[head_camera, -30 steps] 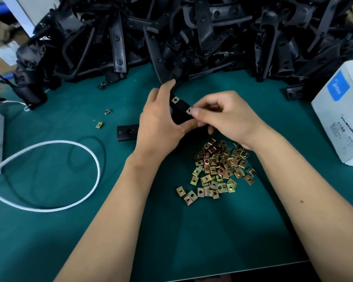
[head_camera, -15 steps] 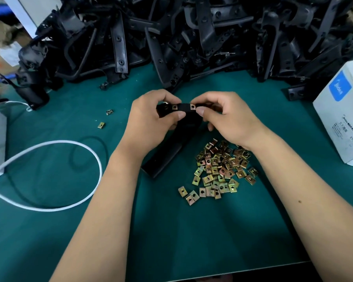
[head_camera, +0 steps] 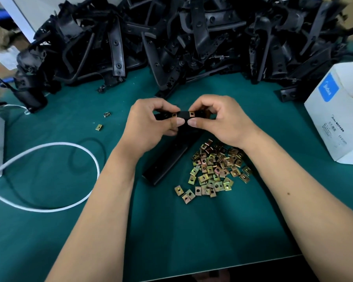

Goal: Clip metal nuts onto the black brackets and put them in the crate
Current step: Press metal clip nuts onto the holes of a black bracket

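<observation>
1. Bracket [head_camera: 167, 161] in hand: one black bracket is held over the green bench [head_camera: 192, 231], its upper end raised between both hands and its long body slanting down toward the viewer.
2. Left hand [head_camera: 151, 123] curls round the bracket's upper end, thumb pressed on the front edge; right hand [head_camera: 218, 119] pinches the same end from the other side, thumb against thumb.
3. Two metal nuts sit clipped on that end, one [head_camera: 173, 115] by the left fingers and one [head_camera: 191, 113] by the right; both look seated, so this bracket seems close to finished, though I cannot tell whether other spots on it need nuts.
4. Loose nuts [head_camera: 216, 169] lie heaped just beside the bracket's lower end; two strays [head_camera: 98, 127] lie apart to the left.
5. Large pile of black brackets [head_camera: 171, 37] fills the far side of the bench, so much appears left to do.
6. No crate is visible; a white box [head_camera: 334, 123] stands at the right, a white cable [head_camera: 49, 176] loops at the left.
</observation>
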`<state>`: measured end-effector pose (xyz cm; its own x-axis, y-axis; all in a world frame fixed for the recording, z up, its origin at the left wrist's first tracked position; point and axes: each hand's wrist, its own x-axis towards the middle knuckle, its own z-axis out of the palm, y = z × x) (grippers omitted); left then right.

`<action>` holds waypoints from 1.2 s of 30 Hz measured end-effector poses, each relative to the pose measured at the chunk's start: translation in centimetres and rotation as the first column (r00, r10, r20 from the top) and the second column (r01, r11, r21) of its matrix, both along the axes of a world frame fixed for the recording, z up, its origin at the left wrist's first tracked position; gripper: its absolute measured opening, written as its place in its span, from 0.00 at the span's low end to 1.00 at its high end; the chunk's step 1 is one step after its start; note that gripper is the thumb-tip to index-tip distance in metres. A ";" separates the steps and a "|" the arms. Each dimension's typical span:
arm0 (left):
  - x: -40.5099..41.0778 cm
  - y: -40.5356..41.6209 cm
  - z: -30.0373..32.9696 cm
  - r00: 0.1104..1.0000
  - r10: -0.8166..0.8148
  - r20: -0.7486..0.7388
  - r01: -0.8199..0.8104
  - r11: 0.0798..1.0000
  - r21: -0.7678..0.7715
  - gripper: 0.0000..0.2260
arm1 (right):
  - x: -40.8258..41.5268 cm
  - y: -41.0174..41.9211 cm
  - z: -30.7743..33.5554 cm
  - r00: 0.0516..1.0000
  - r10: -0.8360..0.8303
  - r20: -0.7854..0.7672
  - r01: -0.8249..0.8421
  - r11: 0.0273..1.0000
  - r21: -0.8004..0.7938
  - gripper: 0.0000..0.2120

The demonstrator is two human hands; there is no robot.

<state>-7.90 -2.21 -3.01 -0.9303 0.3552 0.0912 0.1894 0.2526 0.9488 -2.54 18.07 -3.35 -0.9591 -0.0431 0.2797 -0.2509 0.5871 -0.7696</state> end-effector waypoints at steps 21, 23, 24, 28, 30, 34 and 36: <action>14.2 23.5 8.8 0.850 -0.444 -0.282 0.494 0.859 0.137 0.09 | 21.2 14.4 6.2 0.772 -0.597 -0.218 0.334 0.673 -0.661 0.02; 17.9 28.0 8.6 0.784 -0.502 -0.365 0.539 0.842 -0.001 0.09 | 25.3 17.1 4.7 0.714 -0.686 -0.143 0.356 0.531 -0.769 0.02; 20.1 30.3 8.2 0.745 -0.540 -0.392 0.557 0.827 -0.079 0.08 | 27.5 18.4 3.6 0.677 -0.729 -0.099 0.364 0.449 -0.816 0.03; 27.6 36.8 3.5 0.561 -0.710 -0.425 0.620 0.701 -0.353 0.12 | 33.8 21.8 -2.6 0.624 -0.772 0.123 0.347 0.133 -0.929 0.05; 31.0 38.7 0.0 0.415 -0.819 -0.396 0.618 0.573 -0.538 0.15 | 36.7 22.7 -6.6 0.621 -0.740 0.258 0.342 -0.040 -0.939 0.13; 35.3 39.9 -7.1 0.219 -0.966 -0.134 0.578 0.239 -0.780 0.27 | 41.4 22.9 -14.6 0.564 -0.646 0.515 0.348 -0.379 -0.857 0.16; 36.3 39.8 -10.0 0.197 -0.980 -0.011 0.567 0.123 -0.814 0.32 | 43.3 22.8 -17.9 0.441 -0.611 0.658 0.387 -0.533 -0.753 0.14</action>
<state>28.40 37.61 -13.05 0.0909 0.9699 -0.2259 0.9394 -0.0082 0.3428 40.73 40.85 -21.28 -0.2127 0.7725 -0.5983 -0.5071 -0.6107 -0.6082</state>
